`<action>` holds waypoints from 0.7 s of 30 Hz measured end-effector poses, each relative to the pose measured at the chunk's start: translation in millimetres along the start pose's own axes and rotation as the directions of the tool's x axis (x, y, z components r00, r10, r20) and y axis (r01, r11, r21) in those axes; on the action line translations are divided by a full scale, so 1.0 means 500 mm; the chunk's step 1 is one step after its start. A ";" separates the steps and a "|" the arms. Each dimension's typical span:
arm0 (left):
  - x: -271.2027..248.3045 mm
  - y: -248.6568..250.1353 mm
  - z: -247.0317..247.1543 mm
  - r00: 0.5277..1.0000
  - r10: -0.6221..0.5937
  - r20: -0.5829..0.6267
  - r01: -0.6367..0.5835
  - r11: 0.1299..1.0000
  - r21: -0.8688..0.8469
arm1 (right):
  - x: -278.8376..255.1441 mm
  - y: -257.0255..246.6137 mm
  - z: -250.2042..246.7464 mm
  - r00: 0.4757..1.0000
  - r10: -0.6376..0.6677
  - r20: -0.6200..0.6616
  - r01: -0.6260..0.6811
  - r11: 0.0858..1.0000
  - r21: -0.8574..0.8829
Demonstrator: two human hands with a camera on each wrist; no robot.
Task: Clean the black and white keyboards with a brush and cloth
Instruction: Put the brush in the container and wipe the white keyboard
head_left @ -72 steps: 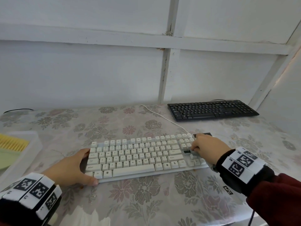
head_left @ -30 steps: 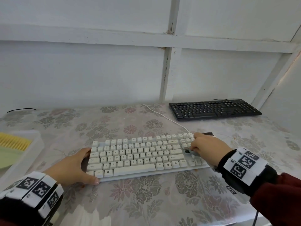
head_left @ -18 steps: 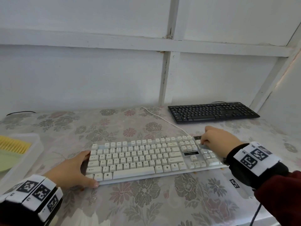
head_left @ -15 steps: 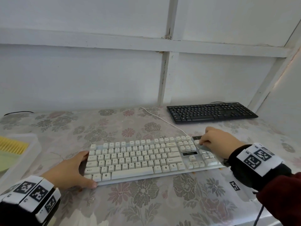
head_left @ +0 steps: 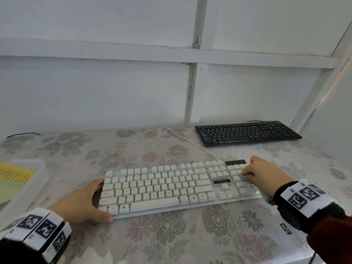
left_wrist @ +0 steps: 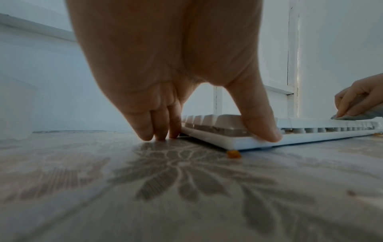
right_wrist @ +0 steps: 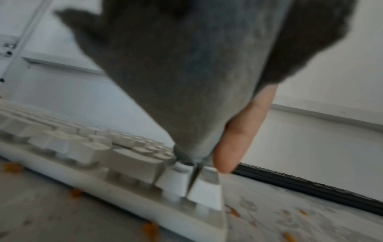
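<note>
The white keyboard lies across the middle of the head view on a desk covered with a floral cloth under clear plastic. Its keycaps carry dark letters; Q, W, A, S, Z, X, V, B, N and M can be read, along with "Shift" and a Windows logo on the bottom row, but the small script on the black badge above the arrow keys is too fine to read.

The left hand steadies the keyboard's left end: in the left wrist view its thumb presses the front edge while the fingertips rest on the desk just beside the end.

The right hand sits over the number pad at the right of the frame, fingers curled around a grey cloth and pressing it onto the keys. In the right wrist view the cloth tapers down between two keycaps, one bare finger beside it.

Small orange crumbs lie on the desk along the keyboard's front edge.

The black keyboard rests in the upper right, near the wall, well apart from the white one. A white cable runs from the white keyboard's back edge toward it. At the left edge a clear tray holds a yellow-bristled brush.
</note>
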State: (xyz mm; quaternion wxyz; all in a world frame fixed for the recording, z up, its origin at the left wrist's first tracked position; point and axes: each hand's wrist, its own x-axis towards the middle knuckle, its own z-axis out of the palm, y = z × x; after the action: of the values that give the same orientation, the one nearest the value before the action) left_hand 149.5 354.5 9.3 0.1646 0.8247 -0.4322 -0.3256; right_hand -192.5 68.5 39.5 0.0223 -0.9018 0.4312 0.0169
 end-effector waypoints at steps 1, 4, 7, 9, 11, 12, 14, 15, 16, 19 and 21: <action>0.001 -0.001 0.000 1.000 0.000 0.000 0.000 1.000 0.001 | -0.001 0.008 -0.003 1.000 0.018 0.000 -0.018 1.000 -0.001; 0.002 -0.003 0.000 1.000 -0.004 -0.001 0.004 1.000 0.007 | -0.004 0.027 -0.015 0.998 0.056 0.021 -0.056 0.998 0.006; 0.003 -0.003 -0.001 1.000 -0.002 0.000 0.002 1.000 0.003 | -0.003 0.033 -0.029 0.997 0.082 0.005 -0.082 0.996 0.044; 0.002 -0.001 -0.001 1.000 -0.001 0.001 0.001 1.000 -0.001 | -0.002 0.030 -0.036 0.995 0.092 -0.039 -0.089 0.994 0.071; 0.002 -0.001 0.000 1.000 -0.005 -0.002 0.005 1.000 0.004 | -0.001 0.015 -0.037 0.996 0.061 -0.062 -0.055 0.994 0.100; 0.002 -0.001 0.001 1.000 -0.006 -0.004 0.006 1.000 0.006 | -0.002 0.003 -0.034 0.998 0.026 -0.050 -0.020 0.993 0.117; 0.002 -0.001 0.001 1.000 -0.007 -0.006 0.008 1.000 0.006 | -0.003 -0.021 -0.021 0.999 -0.046 -0.015 0.047 0.987 0.156; 0.002 0.000 0.000 1.000 -0.009 -0.005 0.009 1.000 0.007 | -0.004 -0.029 -0.013 0.998 -0.067 0.000 0.066 0.985 0.157; 0.002 0.000 0.000 1.000 -0.007 -0.006 0.007 1.000 0.004 | -0.005 -0.032 -0.007 0.997 -0.075 0.008 0.073 0.987 0.144; 0.002 -0.001 0.002 1.000 -0.010 -0.012 0.010 1.000 0.005 | -0.007 -0.018 -0.006 0.999 -0.040 0.010 0.039 0.998 0.058; 0.004 -0.003 0.005 1.000 -0.017 -0.024 0.017 1.000 0.001 | -0.007 0.001 -0.010 1.000 -0.002 0.015 0.002 1.000 0.006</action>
State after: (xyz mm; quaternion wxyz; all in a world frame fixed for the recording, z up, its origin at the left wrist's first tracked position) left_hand 149.6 353.7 6.2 0.1663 0.8322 -0.4235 -0.3169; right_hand -195.3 70.7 44.7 0.0283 -0.9020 0.4303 0.0226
